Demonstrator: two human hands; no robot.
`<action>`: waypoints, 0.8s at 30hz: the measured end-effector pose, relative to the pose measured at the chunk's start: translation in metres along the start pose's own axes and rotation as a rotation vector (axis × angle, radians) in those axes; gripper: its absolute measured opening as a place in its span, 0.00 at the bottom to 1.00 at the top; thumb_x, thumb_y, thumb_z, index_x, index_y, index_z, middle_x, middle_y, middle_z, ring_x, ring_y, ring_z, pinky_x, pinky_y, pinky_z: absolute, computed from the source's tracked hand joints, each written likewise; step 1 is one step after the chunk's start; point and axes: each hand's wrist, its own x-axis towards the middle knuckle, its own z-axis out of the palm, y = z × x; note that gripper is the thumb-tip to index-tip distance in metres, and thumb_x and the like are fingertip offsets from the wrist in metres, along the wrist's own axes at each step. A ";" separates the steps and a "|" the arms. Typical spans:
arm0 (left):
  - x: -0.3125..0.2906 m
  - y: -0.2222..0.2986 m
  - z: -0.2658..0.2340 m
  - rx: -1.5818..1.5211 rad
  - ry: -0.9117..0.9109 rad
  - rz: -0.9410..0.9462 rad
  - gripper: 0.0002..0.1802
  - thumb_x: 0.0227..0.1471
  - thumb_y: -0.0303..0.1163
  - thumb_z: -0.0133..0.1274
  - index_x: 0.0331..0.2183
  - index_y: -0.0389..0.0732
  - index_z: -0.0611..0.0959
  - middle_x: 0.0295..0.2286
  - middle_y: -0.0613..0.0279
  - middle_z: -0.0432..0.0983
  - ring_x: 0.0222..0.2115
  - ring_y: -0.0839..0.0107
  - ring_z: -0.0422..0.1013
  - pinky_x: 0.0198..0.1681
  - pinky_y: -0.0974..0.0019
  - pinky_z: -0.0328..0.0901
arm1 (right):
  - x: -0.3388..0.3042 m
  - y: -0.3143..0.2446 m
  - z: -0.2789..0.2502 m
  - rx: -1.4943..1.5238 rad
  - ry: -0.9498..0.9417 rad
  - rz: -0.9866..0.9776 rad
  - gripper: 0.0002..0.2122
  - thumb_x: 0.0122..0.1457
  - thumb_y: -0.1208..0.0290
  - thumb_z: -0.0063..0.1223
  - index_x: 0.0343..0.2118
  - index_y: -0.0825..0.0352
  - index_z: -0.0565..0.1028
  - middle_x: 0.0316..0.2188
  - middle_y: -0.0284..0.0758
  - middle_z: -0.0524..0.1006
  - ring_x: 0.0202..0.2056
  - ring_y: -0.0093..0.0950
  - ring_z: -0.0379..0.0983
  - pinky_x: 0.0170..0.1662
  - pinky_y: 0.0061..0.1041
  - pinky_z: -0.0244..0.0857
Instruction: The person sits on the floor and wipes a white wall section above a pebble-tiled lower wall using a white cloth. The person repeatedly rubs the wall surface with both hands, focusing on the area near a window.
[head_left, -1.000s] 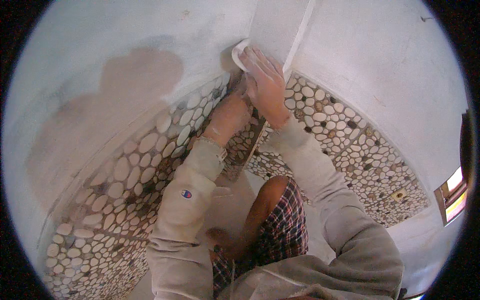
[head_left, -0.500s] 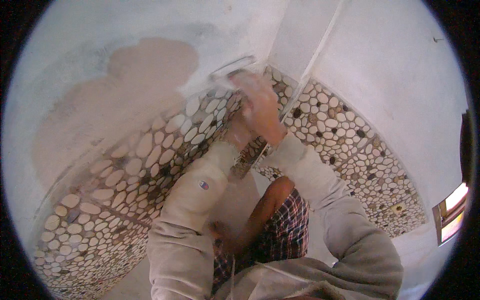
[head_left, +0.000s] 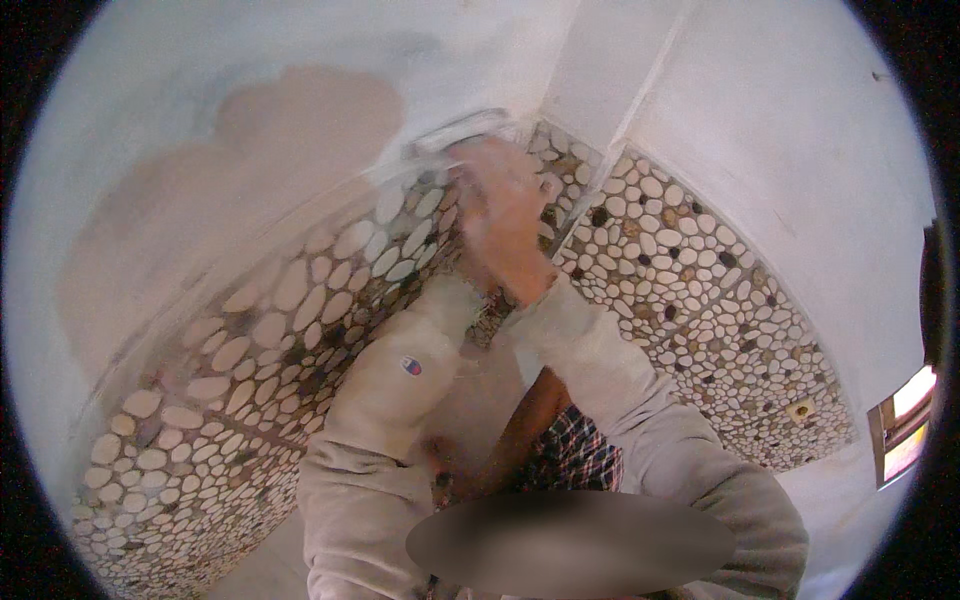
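Pad point(head_left: 466, 128), flat, whitish, grey-streaked and blurred, is at the smooth pale-painted wall point(head_left: 450, 65) just above the band of rounded cream pebbles point(head_left: 310, 285). The bare right hand point(head_left: 507, 220) meets its lower edge, grip unclear; I cannot tell the mostly hidden left hand's point(head_left: 476, 264) state.

The wall point(head_left: 770, 120) is pale bluish white, tinted pinkish brown by the shadow point(head_left: 310, 110) at left. Along its lower edge, the pebbles point(head_left: 355, 240) form a mosaic of cream and white ovals on grey-brown, dotted with black. The blurred pad point(head_left: 465, 130) looks whitish and grey. The sleeves point(head_left: 370, 410) are plain beige, the left one bearing a red, white and blue patch point(head_left: 411, 366). The shorts point(head_left: 575, 455) are dark plaid with pale and reddish lines. The socket point(head_left: 800, 411) is yellowish cream.
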 end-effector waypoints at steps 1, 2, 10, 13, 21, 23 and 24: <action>-0.006 -0.008 0.026 -0.095 0.012 0.061 0.22 0.53 0.38 0.47 0.48 0.40 0.74 0.40 0.48 0.74 0.40 0.52 0.72 0.42 0.53 0.67 | 0.005 -0.012 -0.003 0.021 -0.022 -0.045 0.13 0.48 0.81 0.49 0.38 0.64 0.76 0.39 0.42 0.76 0.44 0.41 0.70 0.50 0.38 0.61; -0.011 -0.014 0.055 -0.201 0.024 0.118 0.21 0.52 0.37 0.48 0.47 0.40 0.74 0.38 0.49 0.75 0.38 0.53 0.73 0.40 0.53 0.68 | 0.011 -0.023 -0.010 0.034 -0.047 -0.096 0.13 0.47 0.80 0.49 0.37 0.64 0.77 0.38 0.41 0.76 0.44 0.40 0.70 0.51 0.38 0.60; 0.008 -0.049 -0.028 -0.716 -0.811 0.683 0.32 0.50 0.34 0.49 0.57 0.42 0.63 0.53 0.47 0.63 0.43 0.47 0.70 0.45 0.48 0.66 | 0.019 0.123 -0.032 -0.146 -0.030 0.048 0.08 0.52 0.77 0.51 0.36 0.66 0.76 0.35 0.41 0.76 0.39 0.42 0.71 0.46 0.38 0.63; 0.004 -0.065 -0.015 -0.793 -0.459 0.631 0.37 0.48 0.31 0.50 0.60 0.45 0.59 0.54 0.51 0.64 0.41 0.48 0.72 0.41 0.49 0.69 | 0.038 0.082 -0.055 -0.169 0.128 0.044 0.08 0.53 0.78 0.50 0.36 0.67 0.76 0.34 0.41 0.76 0.36 0.44 0.71 0.43 0.38 0.64; 0.004 -0.062 -0.034 -0.818 -0.617 0.555 0.40 0.41 0.31 0.57 0.58 0.45 0.63 0.56 0.59 0.64 0.47 0.55 0.70 0.48 0.55 0.67 | 0.030 0.092 -0.114 -0.684 -0.109 -0.354 0.10 0.49 0.71 0.55 0.37 0.62 0.77 0.44 0.36 0.72 0.50 0.40 0.65 0.54 0.43 0.55; 0.001 -0.061 -0.025 -0.768 -0.634 0.649 0.41 0.45 0.31 0.52 0.61 0.48 0.57 0.54 0.53 0.65 0.41 0.50 0.72 0.42 0.49 0.69 | 0.024 0.102 -0.106 -0.710 -0.192 -0.441 0.11 0.49 0.70 0.55 0.37 0.60 0.77 0.50 0.35 0.69 0.55 0.41 0.61 0.57 0.45 0.51; -0.002 -0.058 -0.016 -0.808 -0.547 0.661 0.42 0.46 0.30 0.51 0.62 0.50 0.55 0.52 0.50 0.66 0.39 0.49 0.73 0.41 0.48 0.69 | 0.025 0.108 -0.102 -0.711 -0.218 -0.481 0.11 0.49 0.69 0.55 0.38 0.59 0.78 0.53 0.34 0.68 0.57 0.41 0.58 0.59 0.46 0.49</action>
